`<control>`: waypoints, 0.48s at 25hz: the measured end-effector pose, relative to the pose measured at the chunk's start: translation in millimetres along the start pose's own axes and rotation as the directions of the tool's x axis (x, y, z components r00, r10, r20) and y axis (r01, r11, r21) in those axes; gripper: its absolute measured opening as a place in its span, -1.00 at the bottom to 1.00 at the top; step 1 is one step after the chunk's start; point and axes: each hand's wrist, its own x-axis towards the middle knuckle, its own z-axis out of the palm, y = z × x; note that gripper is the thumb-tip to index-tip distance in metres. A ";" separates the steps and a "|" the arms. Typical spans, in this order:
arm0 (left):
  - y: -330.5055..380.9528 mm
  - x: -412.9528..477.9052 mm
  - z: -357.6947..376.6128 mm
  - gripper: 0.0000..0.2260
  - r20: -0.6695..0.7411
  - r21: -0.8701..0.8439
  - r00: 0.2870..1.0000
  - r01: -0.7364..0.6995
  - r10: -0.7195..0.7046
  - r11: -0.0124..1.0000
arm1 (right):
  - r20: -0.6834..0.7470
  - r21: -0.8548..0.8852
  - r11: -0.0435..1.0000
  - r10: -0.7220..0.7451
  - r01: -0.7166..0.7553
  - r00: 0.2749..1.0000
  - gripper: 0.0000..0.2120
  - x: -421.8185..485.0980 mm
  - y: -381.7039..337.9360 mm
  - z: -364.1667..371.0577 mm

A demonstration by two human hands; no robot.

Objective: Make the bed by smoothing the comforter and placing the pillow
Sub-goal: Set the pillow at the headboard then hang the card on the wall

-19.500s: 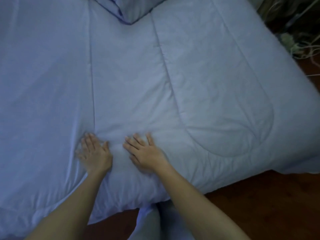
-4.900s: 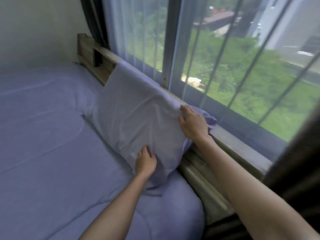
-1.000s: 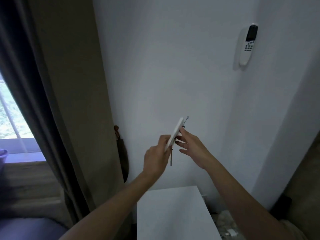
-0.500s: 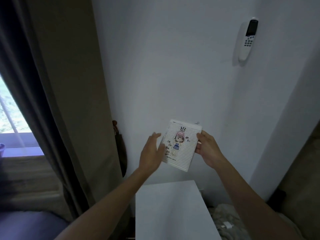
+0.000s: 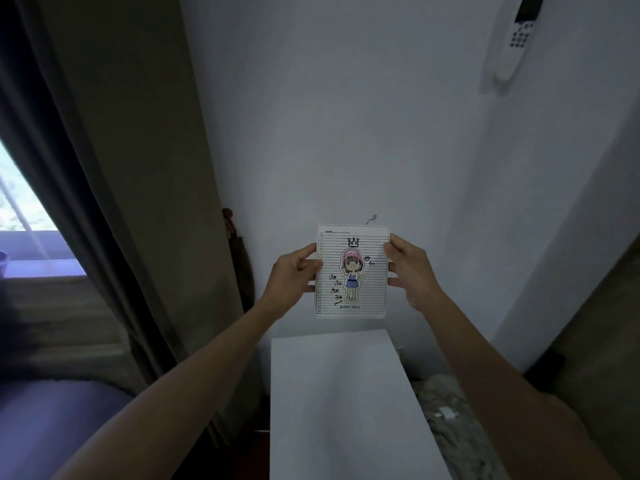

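I face a white wall, away from the bed. A small lined white board [image 5: 351,271] with a cartoon girl drawn on it is held upright against the wall. My left hand [image 5: 292,277] grips its left edge and my right hand [image 5: 410,271] grips its right edge. A thin string loop sticks up from the board's top. Only a corner of the purple comforter [image 5: 45,420] shows at the lower left. The pillow is out of view.
A white cabinet top [image 5: 343,403] stands below the board. A remote control [image 5: 514,36] hangs on the wall at the upper right. Dark curtains [image 5: 104,188] and a window [image 5: 20,209] are on the left. A crumpled cloth [image 5: 450,417] lies beside the cabinet.
The board was edge-on between my hands one second ago; it has turned flat to face me, and both hands have taken its sides.
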 end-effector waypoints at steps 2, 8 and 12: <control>-24.8 -1.9 2.0 -0.63 -0.057 0.111 0.998 0.005 0.001 0.994 | -0.035 -0.112 0.993 0.033 -0.036 0.999 -0.74 2.1 20.1 4.4; -131.5 -36.1 21.1 -0.64 -0.165 0.579 0.981 0.182 -0.104 0.794 | 0.005 -0.307 0.944 0.128 -0.121 0.992 -0.84 -1.8 143.6 26.5; -189.1 -64.8 38.8 -0.48 -0.195 0.537 0.919 0.393 -0.344 0.747 | 0.058 -0.245 0.938 0.267 -0.245 0.962 -0.78 -15.4 229.4 28.0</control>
